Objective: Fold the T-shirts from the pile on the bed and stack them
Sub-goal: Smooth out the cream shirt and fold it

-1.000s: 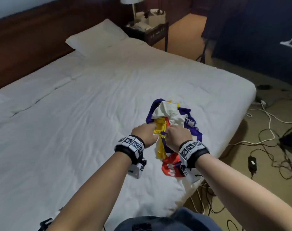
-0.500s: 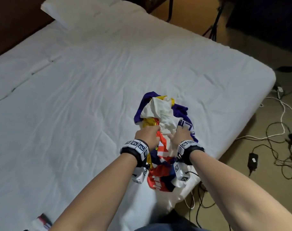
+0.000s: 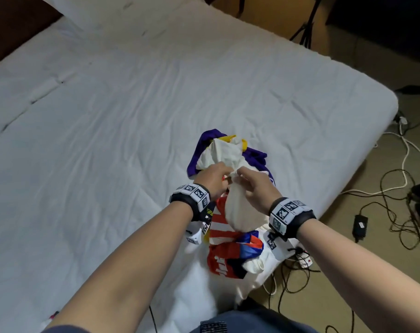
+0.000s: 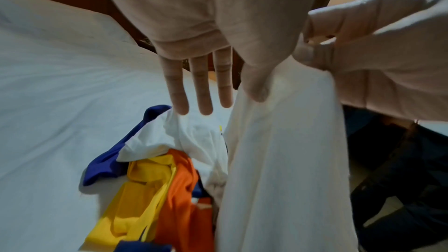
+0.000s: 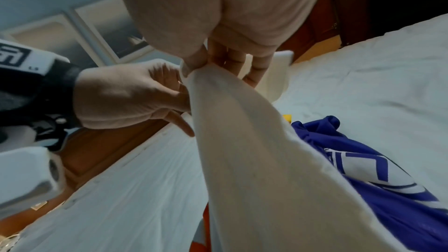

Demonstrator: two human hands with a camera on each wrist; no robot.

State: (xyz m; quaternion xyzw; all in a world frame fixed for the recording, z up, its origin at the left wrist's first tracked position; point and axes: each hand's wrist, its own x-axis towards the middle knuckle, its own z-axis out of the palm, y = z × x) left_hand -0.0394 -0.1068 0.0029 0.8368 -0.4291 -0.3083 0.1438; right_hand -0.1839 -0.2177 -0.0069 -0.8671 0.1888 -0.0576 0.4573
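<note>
A heap of T-shirts (image 3: 228, 251) in red, purple, yellow and white lies near the bed's right edge. Both hands hold a white T-shirt (image 3: 235, 207) up above it, close together at one bunched spot. My left hand (image 3: 217, 177) pinches the cloth between thumb and forefinger, while its other three fingers (image 4: 201, 83) stay straight. My right hand (image 3: 247, 181) pinches the same bunch with its thumb and fingertips (image 5: 194, 64). The white T-shirt (image 5: 254, 160) hangs down in a long fold over a purple shirt (image 5: 363, 170). Yellow and orange shirts (image 4: 157, 189) lie below the left hand.
The white bed sheet (image 3: 108, 140) stretches wide to the left and far side, with a pillow (image 3: 122, 18) at the top. The bed's right edge drops to a floor with tangled cables (image 3: 396, 188), a power adapter (image 3: 359, 224) and tripod legs (image 3: 305, 27).
Both hands left the yellow and red cloth in the heap and took hold of the white T-shirt, lifting it. The head view tilted down toward the heap.
</note>
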